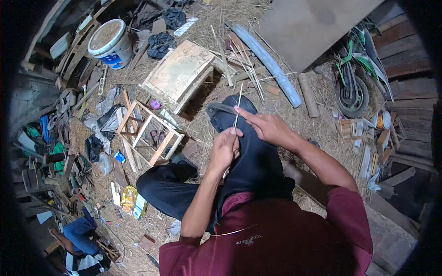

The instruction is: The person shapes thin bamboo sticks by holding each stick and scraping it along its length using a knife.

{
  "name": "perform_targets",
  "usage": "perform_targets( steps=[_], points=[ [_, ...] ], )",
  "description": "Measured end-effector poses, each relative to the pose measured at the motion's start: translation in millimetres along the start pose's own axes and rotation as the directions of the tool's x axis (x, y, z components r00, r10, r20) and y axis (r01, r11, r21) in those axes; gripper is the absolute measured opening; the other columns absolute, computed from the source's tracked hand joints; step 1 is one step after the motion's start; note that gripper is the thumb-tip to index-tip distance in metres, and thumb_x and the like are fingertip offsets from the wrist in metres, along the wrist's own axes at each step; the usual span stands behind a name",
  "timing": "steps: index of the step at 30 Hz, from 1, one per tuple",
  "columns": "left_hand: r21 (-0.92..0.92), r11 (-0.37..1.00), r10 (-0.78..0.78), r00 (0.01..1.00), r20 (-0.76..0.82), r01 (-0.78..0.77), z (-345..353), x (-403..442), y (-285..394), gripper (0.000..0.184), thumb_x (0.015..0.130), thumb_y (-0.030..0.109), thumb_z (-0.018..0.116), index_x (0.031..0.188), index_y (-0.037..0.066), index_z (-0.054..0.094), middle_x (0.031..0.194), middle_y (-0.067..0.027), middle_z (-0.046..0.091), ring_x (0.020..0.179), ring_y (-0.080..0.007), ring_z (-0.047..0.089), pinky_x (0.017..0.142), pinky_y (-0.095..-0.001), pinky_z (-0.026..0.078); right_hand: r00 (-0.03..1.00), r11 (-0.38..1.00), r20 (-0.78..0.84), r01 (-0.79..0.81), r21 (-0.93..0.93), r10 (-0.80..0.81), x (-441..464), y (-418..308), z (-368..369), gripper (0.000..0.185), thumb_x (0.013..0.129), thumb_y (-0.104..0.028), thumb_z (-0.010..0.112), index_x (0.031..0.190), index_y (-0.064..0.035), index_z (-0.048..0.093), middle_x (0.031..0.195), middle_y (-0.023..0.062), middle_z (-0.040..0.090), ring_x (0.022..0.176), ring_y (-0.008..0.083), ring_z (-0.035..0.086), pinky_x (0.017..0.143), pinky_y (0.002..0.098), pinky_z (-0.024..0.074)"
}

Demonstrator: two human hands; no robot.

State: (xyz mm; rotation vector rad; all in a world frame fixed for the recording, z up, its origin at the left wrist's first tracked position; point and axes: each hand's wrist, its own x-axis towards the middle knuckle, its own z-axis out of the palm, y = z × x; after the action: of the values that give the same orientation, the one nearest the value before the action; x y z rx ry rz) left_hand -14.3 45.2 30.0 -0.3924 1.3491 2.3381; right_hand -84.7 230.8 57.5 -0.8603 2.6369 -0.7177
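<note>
My left hand (225, 149) is closed, pinching a thin pale wooden stick (240, 94) between thumb and fingers over my raised knee. The stick points up and away from me, its far end free. Just beyond, my right hand (267, 126) is closed, with its index finger stretched along the stick. A flat grey knife-like blade (221, 108) reaches left from the right fingertips and crosses the stick. Its handle is hidden by the right hand. Another thin pale strip (235, 232) lies across my maroon shirt.
A small wooden frame with wire mesh (149, 131) and a wooden box (179, 69) stand ahead to the left. A white bucket (108, 43) is farther back. Several loose sticks (248, 69) lie by a bluish roll (267, 62). Another person's leg (80, 234) shows lower left.
</note>
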Motion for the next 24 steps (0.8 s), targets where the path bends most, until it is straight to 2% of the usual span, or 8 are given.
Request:
perform_targets(
  steps=[5,9,10,15,17,19,20,24],
  points=[
    [-0.037,0.990,-0.134,0.991,-0.002,0.134,-18,-62,-13,0.031,0.104,0.030,0.043,0.096,0.003,0.055,0.049,0.0064,0.030,0.037,-0.0050,0.023,0.036,-0.0232,0.020,0.994,0.993,-0.110,-0.004,0.118,0.017,6,5,1,0.061,0.091,-0.010,0.054,0.147,-0.0274,0.038,0.083,0.0211,0.065,0.071,0.0421,0.063,0.062,0.0487,0.0496],
    [-0.008,0.990,-0.141,0.987,0.077,0.142,-33,-86,-22,0.028,0.104,0.027,0.041,0.106,0.002,0.054,0.052,0.0043,0.035,0.040,-0.0051,0.028,0.038,-0.0218,0.023,0.995,0.993,-0.059,-0.080,0.082,0.085,11,3,-3,0.059,0.093,-0.010,0.052,0.147,-0.0257,0.037,0.095,0.0238,0.066,0.075,0.0436,0.063,0.065,0.0484,0.0508],
    [0.010,0.992,-0.123,0.991,0.062,0.122,-29,-84,-17,0.027,0.104,0.027,0.041,0.108,0.003,0.053,0.053,0.0041,0.036,0.040,-0.0053,0.029,0.039,-0.0217,0.023,0.993,0.995,-0.113,-0.021,0.102,0.032,11,6,1,0.059,0.093,-0.013,0.052,0.148,-0.0283,0.036,0.083,0.0232,0.065,0.072,0.0429,0.063,0.062,0.0502,0.0506],
    [0.248,0.969,0.019,1.000,0.007,-0.020,-13,-36,7,0.027,0.104,0.027,0.041,0.112,0.004,0.052,0.055,0.0036,0.039,0.044,-0.0061,0.032,0.042,-0.0225,0.025,0.953,0.950,-0.281,0.186,0.251,-0.112,11,13,13,0.056,0.093,-0.007,0.052,0.146,-0.0221,0.041,0.089,0.0188,0.067,0.076,0.0401,0.064,0.065,0.0470,0.0502],
    [0.266,0.964,0.023,1.000,0.001,-0.023,-4,-16,20,0.023,0.105,0.021,0.040,0.110,0.004,0.053,0.056,0.0034,0.042,0.045,-0.0048,0.034,0.043,-0.0224,0.027,0.959,0.956,-0.215,0.225,0.190,-0.183,6,8,11,0.058,0.092,-0.009,0.053,0.146,-0.0244,0.040,0.082,0.0180,0.065,0.071,0.0388,0.064,0.063,0.0471,0.0504],
    [0.264,0.962,0.079,0.996,-0.033,-0.067,-3,3,16,0.021,0.104,0.018,0.041,0.106,0.003,0.055,0.057,0.0043,0.041,0.048,-0.0046,0.035,0.045,-0.0228,0.027,0.985,0.982,-0.026,0.171,0.077,-0.170,-1,4,9,0.063,0.091,-0.012,0.054,0.148,-0.0295,0.036,0.073,0.0183,0.063,0.064,0.0378,0.063,0.059,0.0479,0.0506],
    [0.288,0.955,0.093,0.995,-0.042,-0.077,-4,6,13,0.022,0.104,0.021,0.041,0.107,0.004,0.055,0.057,0.0051,0.040,0.047,-0.0044,0.033,0.044,-0.0230,0.025,0.989,0.987,-0.019,0.148,0.061,-0.147,1,1,8,0.064,0.090,-0.012,0.055,0.149,-0.0307,0.035,0.067,0.0163,0.059,0.061,0.0347,0.063,0.057,0.0473,0.0503],
    [0.345,0.931,0.149,0.987,-0.059,-0.120,-12,-11,-2,0.023,0.105,0.023,0.043,0.107,0.004,0.055,0.056,0.0061,0.039,0.047,-0.0033,0.033,0.043,-0.0225,0.023,0.996,0.996,-0.024,0.090,0.014,-0.089,4,1,7,0.064,0.091,-0.013,0.054,0.148,-0.0318,0.035,0.069,0.0169,0.061,0.062,0.0361,0.063,0.057,0.0478,0.0503]
  ],
)
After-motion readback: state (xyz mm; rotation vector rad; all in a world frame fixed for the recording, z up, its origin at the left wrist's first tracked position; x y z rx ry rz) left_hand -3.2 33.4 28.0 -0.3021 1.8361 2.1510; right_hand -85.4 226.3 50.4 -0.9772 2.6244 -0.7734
